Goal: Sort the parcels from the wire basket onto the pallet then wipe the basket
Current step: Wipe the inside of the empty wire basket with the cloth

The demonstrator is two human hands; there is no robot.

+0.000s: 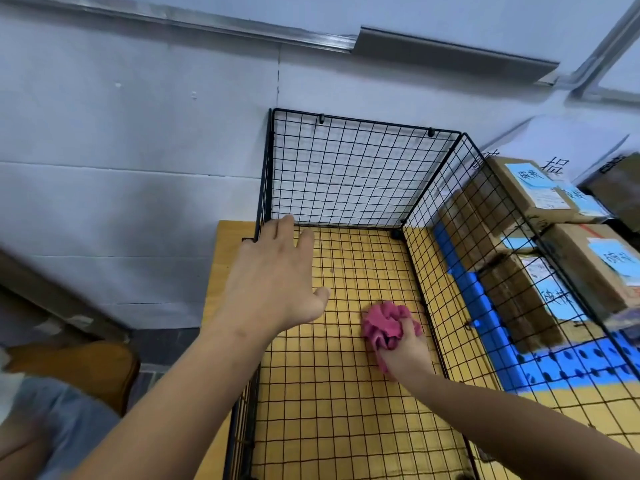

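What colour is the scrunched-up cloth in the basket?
Pink. The head view shows the cloth, which the right hand grips on the wire basket's floor.

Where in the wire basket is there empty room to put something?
The basket floor is bare at the back, between the back wall and the pink cloth, and the front middle. The right grip holds the cloth by the right wall; the left grip is at the left wall. The pallet outside is crowded with parcels.
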